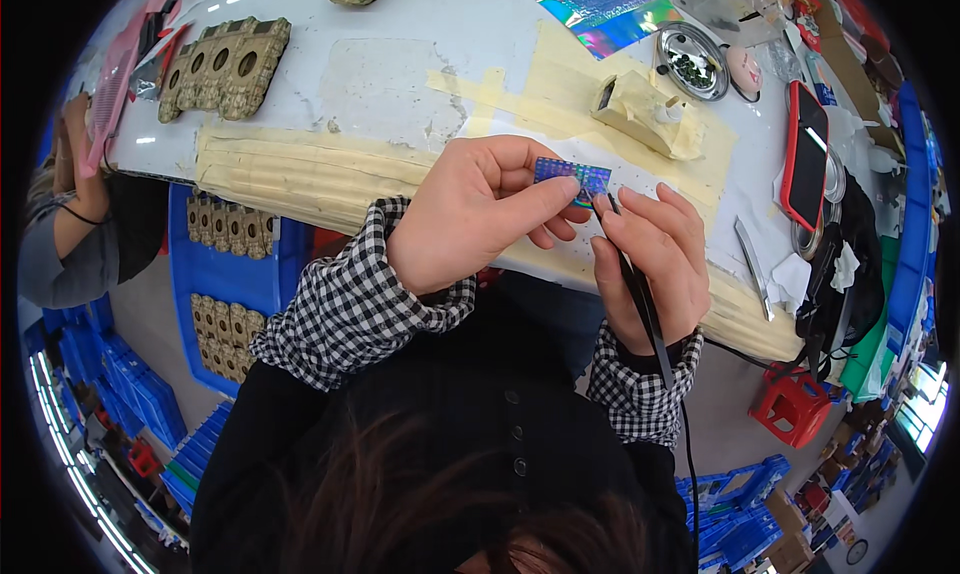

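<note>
My left hand (470, 209) pinches a small shiny blue-violet sheet (560, 170) between thumb and fingers, above the table's front edge. Close to that sheet, my right hand (655, 259) grips black tweezers (640, 299), their tips at the sheet's lower right corner. Whether the tips hold a piece of it is too small to tell. Beyond the hands, a block wrapped in masking tape (650, 116) rests on the taped tabletop. Farther right stands a round metal dish (692, 62) with small dark green bits in it.
Camouflage-patterned plastic parts (225, 69) lie at the table's far left, and more fill a blue tray (180, 274) below. Holographic sheets (610, 9) lie at the back. On the right are a red-cased phone (803, 156) and metal tweezers (753, 264). Another person's arm (75, 189) shows at left.
</note>
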### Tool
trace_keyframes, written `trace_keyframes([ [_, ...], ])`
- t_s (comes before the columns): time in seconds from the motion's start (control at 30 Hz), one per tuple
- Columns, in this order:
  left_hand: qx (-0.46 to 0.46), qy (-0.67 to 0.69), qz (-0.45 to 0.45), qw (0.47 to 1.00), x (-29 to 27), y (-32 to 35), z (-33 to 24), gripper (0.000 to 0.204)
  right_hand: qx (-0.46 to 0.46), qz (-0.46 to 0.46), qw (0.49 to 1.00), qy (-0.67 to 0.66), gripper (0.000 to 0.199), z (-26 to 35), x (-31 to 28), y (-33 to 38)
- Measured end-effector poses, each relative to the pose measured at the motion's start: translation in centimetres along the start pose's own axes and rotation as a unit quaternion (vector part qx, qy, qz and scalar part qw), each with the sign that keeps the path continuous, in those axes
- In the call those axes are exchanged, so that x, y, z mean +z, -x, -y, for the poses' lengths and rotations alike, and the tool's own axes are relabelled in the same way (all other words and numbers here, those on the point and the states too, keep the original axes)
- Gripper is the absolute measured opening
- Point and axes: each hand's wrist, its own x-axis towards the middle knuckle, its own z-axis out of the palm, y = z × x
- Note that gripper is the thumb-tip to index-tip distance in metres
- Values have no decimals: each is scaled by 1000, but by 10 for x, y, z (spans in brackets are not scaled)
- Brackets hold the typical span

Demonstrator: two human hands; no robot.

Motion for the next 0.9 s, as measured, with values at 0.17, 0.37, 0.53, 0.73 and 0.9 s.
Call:
trace_keyframes([
  [0.17, -6, 3, 0, 1000, 1, 0, -3, 21, 2, -8, 1000, 6, 27, 0, 2, 0],
  [0.37, -7, 7, 0, 1000, 0, 0, -1, 20, 6, -4, 1000, -5, 27, 0, 2, -1],
  [0.53, 4, 7, 2, 1000, -1, 0, 1, 19, 15, -12, 1000, -3, 27, 0, 4, 0],
  [0.73, 2, 16, 5, 1000, -1, 0, 1, 20, 1, -5, 1000, 20, 28, 1, 4, 0],
  [0.9, 0, 29, -2, 1000, -1, -1, 1, 16, -39, 15, 994, 101, 31, 7, 2, 2],
])
